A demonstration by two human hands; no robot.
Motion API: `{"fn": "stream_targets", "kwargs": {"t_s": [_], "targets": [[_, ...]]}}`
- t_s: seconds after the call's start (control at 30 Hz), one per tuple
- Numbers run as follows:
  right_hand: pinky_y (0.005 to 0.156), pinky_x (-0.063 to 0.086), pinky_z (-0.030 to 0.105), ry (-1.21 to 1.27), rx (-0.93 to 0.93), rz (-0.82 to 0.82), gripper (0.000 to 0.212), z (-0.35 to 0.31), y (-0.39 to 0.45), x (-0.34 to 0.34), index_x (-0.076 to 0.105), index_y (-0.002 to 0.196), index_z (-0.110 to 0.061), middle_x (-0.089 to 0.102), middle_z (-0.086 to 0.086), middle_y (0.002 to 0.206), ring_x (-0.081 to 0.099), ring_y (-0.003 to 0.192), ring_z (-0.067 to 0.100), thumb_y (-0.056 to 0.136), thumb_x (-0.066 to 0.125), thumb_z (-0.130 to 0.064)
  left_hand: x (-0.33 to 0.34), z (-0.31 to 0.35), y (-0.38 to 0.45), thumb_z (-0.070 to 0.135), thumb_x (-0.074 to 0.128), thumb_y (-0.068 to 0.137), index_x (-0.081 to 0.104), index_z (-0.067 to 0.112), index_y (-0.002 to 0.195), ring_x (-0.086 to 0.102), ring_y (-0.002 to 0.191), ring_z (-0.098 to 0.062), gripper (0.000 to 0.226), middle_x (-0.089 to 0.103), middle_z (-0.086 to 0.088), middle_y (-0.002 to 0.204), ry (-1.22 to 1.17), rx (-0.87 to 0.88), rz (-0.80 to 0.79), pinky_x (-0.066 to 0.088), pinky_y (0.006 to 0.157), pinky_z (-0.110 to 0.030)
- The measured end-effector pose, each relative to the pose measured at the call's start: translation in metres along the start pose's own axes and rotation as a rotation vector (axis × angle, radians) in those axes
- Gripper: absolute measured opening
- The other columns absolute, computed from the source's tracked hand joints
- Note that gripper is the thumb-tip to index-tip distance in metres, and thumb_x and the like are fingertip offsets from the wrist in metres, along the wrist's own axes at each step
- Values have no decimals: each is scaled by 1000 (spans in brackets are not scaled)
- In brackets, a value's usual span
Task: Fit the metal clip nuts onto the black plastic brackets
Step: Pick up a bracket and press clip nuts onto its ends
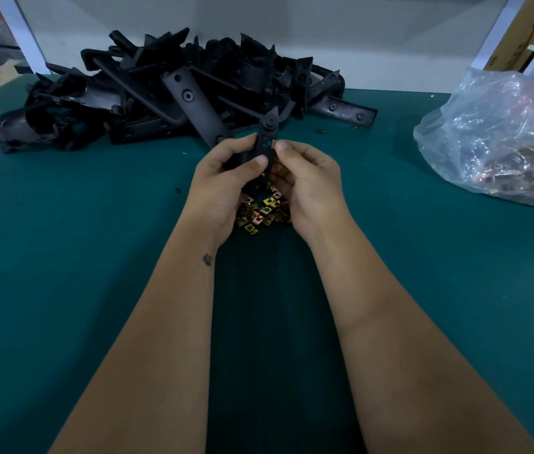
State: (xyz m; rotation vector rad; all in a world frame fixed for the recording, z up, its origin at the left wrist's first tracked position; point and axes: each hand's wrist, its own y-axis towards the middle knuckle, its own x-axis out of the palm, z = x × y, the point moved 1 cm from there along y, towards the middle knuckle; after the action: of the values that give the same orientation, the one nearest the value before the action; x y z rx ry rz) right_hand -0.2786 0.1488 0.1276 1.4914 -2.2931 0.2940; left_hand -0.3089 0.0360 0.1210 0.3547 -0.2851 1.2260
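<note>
Item in hand: one black plastic bracket (267, 144), a narrow strip with small holes and a round boss near its upper end, held roughly upright above the tabletop (95, 257). The left hand (223, 181) wraps its lower part, thumb laid across the front face and fingers (242, 145) curled around the left edge. The right hand (308, 181) closes against the bracket's right edge, thumb tip and fingers pinched together there; whether a clip nut sits inside that pinch cannot be told, since the fingertips cover the spot. Directly beneath both hands, between the wrists: a loose heap of metal clip nuts (264, 211), brass and yellow-green, lying on the tabletop. Beyond the fingers, further from the person: a large tangled pile of black brackets (167, 90), none showing a fitted nut as far as can be made out. Just past that pile's right end: two stray nuts (319, 130) lying apart. Well to the right of the right hand: a clear plastic bag (501, 139) holding more metal parts. Progress, as judged: no separate stack of finished brackets is visible, so the work appears early, with one bracket under fitting and nearly the whole pile remaining.
</note>
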Motion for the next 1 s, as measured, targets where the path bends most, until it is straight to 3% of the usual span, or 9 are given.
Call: {"fn": "stream_targets", "kwargs": {"t_s": [0.13, 0.5, 0.67, 0.8, 0.9, 1.0], "targets": [[65, 55, 24, 22, 25, 19, 17, 1, 0, 1, 65, 76, -9, 67, 4, 72, 64, 66, 14, 92, 63, -3, 1, -1, -1, -4, 64, 90, 67, 16, 107, 67, 100, -16, 27, 71, -4, 107, 42, 5, 13, 53, 96, -34], [82, 49, 39, -100, -11, 72, 25, 1, -2, 7, 63, 68, -12, 63, 3, 69, 58, 75, 20, 91, 64, -2, -2, -6, 1, -4, 65, 89, 68, 20, 103, 64, 94, -12, 27, 69, -5, 104, 167, 52, -36, 51, 87, -29], [82, 47, 40, -104, -5, 78, 25, 0, -4, 8, 62, 68, -11, 61, 5, 70, 56, 78, 23, 90, 65, -1, -4, -8, 3, -3, 67, 88, 69, 22, 101, 65, 99, -13, 28, 70, -4, 106, 241, 107, -39, 52, 89, -29], [92, 51, 49, -118, -5, 80, 22, 0, -5, 10, 64, 69, -12, 64, 7, 74, 59, 83, 26, 89, 67, -4, -4, -8, 4, -2, 67, 88, 69, 24, 100, 64, 100, -13, 28, 69, -4, 106, 229, 105, -29, 52, 91, -30], [90, 53, 45, -173, -48, 89, 19, 0, -5, 9, 67, 71, -12, 66, 4, 74, 62, 82, 22, 89, 68, -7, -3, -8, 4, -1, 67, 88, 68, 22, 102, 63, 102, -15, 27, 68, -7, 109, 202, 91, -8, 51, 95, -32], [86, 55, 40, -234, -63, 103, 18, 1, -5, 7, 69, 72, -12, 67, 1, 72, 63, 79, 19, 89, 69, -9, -2, -8, 2, -2, 68, 88, 67, 23, 99, 65, 98, -7, 27, 70, 0, 104, 246, 105, 21, 51, 88, -22]]}}
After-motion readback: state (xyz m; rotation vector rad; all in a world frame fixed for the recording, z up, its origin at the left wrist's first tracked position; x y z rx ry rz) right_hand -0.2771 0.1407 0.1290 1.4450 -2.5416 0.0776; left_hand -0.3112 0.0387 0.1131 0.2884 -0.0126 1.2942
